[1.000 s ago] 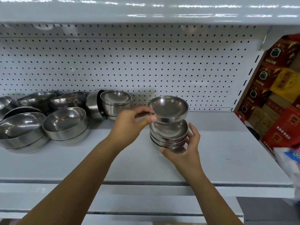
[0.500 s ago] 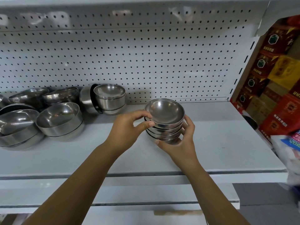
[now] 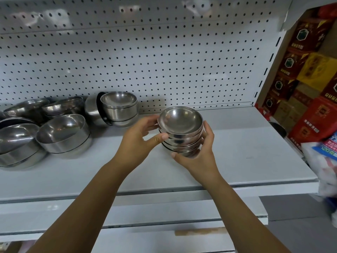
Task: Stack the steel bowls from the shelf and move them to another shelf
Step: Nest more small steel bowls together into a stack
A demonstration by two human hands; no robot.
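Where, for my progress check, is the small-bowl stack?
Head view, centre: the small-bowl stack is held between the left hand and right hand, right of the larger bowls.

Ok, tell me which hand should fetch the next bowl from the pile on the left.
Left. The left hand holds the stack on the side nearest the loose bowls, while the right hand cups the stack's base and could probably steady it alone.

Left hand (image 3: 139,141): bare forearm extended from lower left, thumb and fingers curled onto the stack of steel bowls (image 3: 181,137). Right hand (image 3: 199,157): forearm from lower right, fingers cupping the stack's opposite side, thumb low in front.
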